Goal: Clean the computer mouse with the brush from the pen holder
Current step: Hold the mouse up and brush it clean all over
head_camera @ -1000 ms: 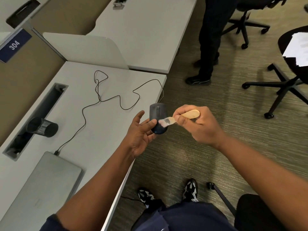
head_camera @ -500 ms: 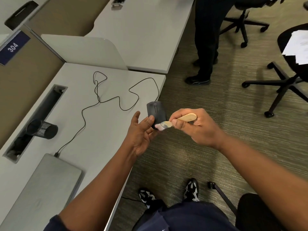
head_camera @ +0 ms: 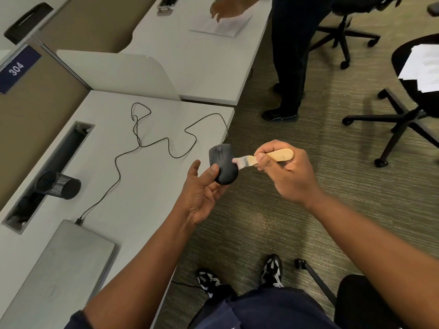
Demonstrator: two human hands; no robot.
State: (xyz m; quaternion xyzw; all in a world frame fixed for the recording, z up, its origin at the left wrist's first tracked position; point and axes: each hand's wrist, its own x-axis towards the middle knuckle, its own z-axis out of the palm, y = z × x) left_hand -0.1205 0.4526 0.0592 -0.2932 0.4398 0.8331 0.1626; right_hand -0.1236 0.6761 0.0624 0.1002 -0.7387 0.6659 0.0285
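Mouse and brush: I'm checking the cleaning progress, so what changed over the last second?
The brush bristles shifted from the lower body of the mouse up to its right side. On the far desk, another person's hand reached in over a sheet of paper. Unchanged: the left hand holds the mouse beyond the desk edge, the right hand keeps its grip on the wooden handle, and the pen holder lies on its side.

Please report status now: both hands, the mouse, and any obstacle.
Left hand grips black computer mouse off the desk edge. Right hand holds wooden-handled brush, bristles on mouse's right side. Nothing in the way.
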